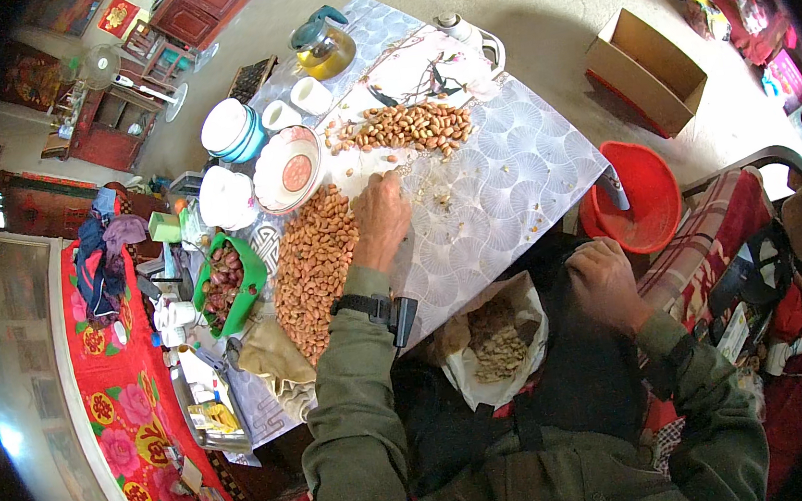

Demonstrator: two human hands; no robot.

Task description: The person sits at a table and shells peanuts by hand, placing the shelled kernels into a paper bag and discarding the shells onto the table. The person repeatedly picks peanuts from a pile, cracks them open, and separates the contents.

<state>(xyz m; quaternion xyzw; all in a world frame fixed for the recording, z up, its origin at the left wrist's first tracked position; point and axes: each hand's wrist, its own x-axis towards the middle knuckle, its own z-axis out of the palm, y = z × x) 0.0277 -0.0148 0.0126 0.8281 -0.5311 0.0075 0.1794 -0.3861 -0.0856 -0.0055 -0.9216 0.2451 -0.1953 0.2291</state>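
Observation:
My left hand (382, 216) reaches over the patterned tablecloth (482, 192), at the right edge of a large heap of shelled nuts (319, 265); its fingertips point away from me and whether they hold anything is hidden. Beyond it lies a smaller pile of nuts (418, 127), with a few loose ones between. My right hand (603, 282) rests on my dark-clothed leg, fingers curled, their inner side out of sight. Between my legs a white bag (532, 375) stands with its mouth apart, holding pale bits like shells or skins. Small scraps lie on the cloth right of my left hand.
Bowls (289, 168), white cups (311, 96), a glass teapot (324, 51) and a white jug (459, 31) stand farther back. A green container of grapes (230, 281) and a cloth sack (270, 357) are at left. A red basin (638, 198) and a cardboard box (645, 75) stand at right.

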